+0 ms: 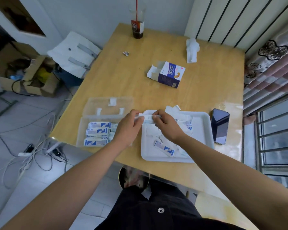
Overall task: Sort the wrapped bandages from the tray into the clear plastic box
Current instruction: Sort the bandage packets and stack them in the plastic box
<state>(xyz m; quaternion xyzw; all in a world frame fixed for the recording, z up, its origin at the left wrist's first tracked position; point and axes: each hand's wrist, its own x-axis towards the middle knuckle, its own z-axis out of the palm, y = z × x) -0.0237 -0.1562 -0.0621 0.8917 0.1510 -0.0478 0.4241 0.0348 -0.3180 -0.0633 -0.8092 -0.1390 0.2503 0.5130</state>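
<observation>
The clear plastic box [81, 130] sits at the left with its near corner close to the worktop [123, 80] edge. A push from the forearm crossing above it could slide it towards the floor. The wrapped bandages [98, 132] already in it lie stacked in rows, and one dropped carelessly could land crosswise or slip over the low wall.

The left hand [130, 125] and right hand [165, 125] each pinch an end of one bandage [146, 117], held in the air above the far left corner of the tray [204, 130], between tray and box. If both pull at once the wrapper may tear. If one lets go too soon, the piece could fall into the gap between the two containers.

More bandages lie loose in the tray, one [164, 148] near its front rim. The tray's front rim is itself close to the near worktop edge, so a sweep of the right wrist could tip it off. A phone [220, 126] lies just beside the tray's right rim, leaving little room on that side.

Open room lies behind: the worktop between the box's raised lid [110, 103] and the carton [167, 74] is bare, and the path from tray to box is short and unblocked
</observation>
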